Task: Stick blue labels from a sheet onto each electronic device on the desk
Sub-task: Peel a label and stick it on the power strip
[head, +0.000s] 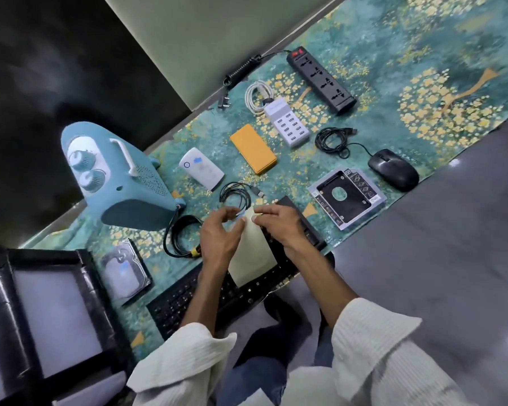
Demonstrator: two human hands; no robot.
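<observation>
The task is in its early part. The person holds the label sheet [251,253] in the air above the keyboard [188,303], at the near edge of the bench [423,54]. The grip of the right hand [279,227] pinches the top corner of the sheet. The grip of the left hand [220,235] is curled at the same top edge, where a small blue label [242,220] shows between thumb and fingers. It seems to peel this label off, though the spot is blurred.

Two devices already carry a blue mark: the white remote [201,169] and the hard drive [126,272]. On the others I see no label: the blue heater [123,183], the yellow power bank [252,149], the USB charger [286,123], the power strip [320,80], the mouse [393,169], the drive caddy [346,197] and the keyboard. A black device [308,230] lies partly under the right hand, and I cannot tell if it is labelled. So in my judgement most of the work is left.
</observation>
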